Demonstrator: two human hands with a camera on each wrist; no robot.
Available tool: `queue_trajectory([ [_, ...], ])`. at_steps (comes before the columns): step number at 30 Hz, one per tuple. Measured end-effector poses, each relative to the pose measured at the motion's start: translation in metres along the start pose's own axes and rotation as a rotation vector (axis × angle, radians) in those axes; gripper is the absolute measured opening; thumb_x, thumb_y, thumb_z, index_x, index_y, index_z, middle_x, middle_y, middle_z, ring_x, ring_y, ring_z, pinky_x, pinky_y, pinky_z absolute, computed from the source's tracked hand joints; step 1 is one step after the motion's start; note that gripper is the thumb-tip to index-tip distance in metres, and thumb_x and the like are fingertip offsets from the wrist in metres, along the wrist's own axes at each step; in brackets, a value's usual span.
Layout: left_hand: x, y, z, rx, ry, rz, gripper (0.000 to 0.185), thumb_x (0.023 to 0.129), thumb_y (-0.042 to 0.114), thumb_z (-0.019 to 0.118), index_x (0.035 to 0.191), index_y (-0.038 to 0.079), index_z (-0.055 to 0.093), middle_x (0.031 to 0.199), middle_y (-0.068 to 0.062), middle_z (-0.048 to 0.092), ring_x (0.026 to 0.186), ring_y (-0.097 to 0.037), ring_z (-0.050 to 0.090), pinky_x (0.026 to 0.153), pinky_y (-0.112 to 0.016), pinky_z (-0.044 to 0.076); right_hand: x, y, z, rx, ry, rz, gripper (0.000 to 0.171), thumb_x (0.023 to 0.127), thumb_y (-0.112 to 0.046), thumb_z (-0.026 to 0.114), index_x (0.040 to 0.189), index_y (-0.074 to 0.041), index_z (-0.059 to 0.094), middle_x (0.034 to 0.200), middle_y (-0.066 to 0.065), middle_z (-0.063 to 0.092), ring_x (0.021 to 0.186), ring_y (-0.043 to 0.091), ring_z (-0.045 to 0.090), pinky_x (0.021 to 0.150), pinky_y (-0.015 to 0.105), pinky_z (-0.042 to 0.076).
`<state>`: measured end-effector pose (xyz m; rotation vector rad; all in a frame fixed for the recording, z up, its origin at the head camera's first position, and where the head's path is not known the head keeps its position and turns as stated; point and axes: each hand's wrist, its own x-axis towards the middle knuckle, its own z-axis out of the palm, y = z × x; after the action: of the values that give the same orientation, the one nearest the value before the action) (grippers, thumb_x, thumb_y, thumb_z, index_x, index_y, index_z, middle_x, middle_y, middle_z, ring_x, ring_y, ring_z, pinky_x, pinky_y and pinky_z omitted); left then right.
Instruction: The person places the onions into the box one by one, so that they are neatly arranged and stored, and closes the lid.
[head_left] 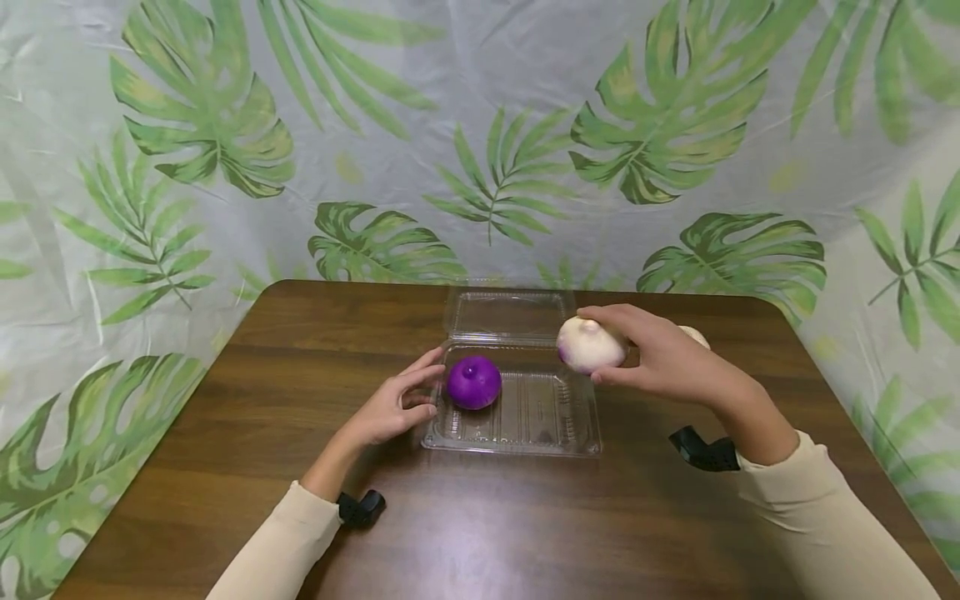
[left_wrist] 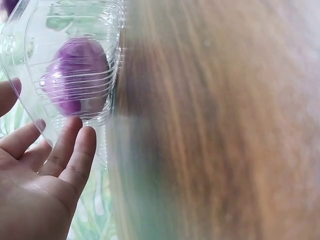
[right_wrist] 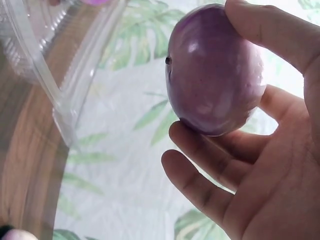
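A clear plastic clamshell container (head_left: 555, 417) lies open on the brown table (head_left: 300, 350); its wall (left_wrist: 30, 65) and edge (right_wrist: 45, 85) show in the wrist views. A purple onion (head_left: 474, 382) (left_wrist: 76, 75) sits in its left half. My left hand (head_left: 397, 407) (left_wrist: 45, 165) rests at the container's left side, fingers relaxed and near its wall. My right hand (head_left: 660, 358) (right_wrist: 260, 165) grips a pale, purple-tinged onion (head_left: 588, 344) (right_wrist: 215, 70) above the container's right rear corner. Another pale round thing (head_left: 696, 335) peeks out behind the right hand.
The container's lid (head_left: 510, 315) lies flat toward the far table edge. A leaf-patterned cloth (head_left: 480, 142) hangs behind and around the table. Black wrist straps (head_left: 360, 508) (head_left: 703, 452) sit on both arms.
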<state>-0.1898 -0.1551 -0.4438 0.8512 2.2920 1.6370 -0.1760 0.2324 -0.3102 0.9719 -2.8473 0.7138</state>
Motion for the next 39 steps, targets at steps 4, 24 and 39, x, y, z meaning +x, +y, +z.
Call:
queue_trajectory([
  [4, 0.000, 0.000, 0.000, -0.004, -0.002, -0.004, 0.064, 0.087, -0.005, 0.062, 0.147, -0.011, 0.038, 0.167, -0.015, 0.016, 0.140, -0.044, 0.041, 0.104, -0.050, 0.052, 0.008, -0.004, 0.009, -0.006, -0.033, -0.028, 0.068, 0.083, -0.024, 0.080, 0.143, -0.010, 0.051, 0.138, 0.017, 0.057, 0.124, 0.033, 0.056, 0.093, 0.050, 0.053],
  [24, 0.000, -0.002, 0.001, -0.008, 0.005, 0.002, 0.064, 0.087, -0.006, 0.062, 0.146, -0.010, 0.039, 0.167, -0.016, 0.016, 0.137, -0.046, 0.044, 0.103, -0.048, 0.053, 0.029, -0.017, 0.050, -0.027, -0.152, -0.109, 0.069, 0.081, -0.022, 0.082, 0.141, -0.009, 0.053, 0.131, 0.014, 0.061, 0.121, 0.034, 0.058, 0.096, 0.050, 0.054],
  [39, 0.000, -0.001, 0.001, -0.008, 0.007, 0.002, 0.064, 0.087, -0.006, 0.062, 0.146, -0.011, 0.039, 0.167, -0.016, 0.016, 0.138, -0.046, 0.042, 0.104, -0.054, 0.051, 0.027, -0.006, 0.083, 0.045, -0.183, -0.104, 0.068, 0.080, -0.017, 0.081, 0.141, -0.007, 0.053, 0.137, 0.016, 0.058, 0.128, 0.036, 0.054, 0.101, 0.053, 0.050],
])
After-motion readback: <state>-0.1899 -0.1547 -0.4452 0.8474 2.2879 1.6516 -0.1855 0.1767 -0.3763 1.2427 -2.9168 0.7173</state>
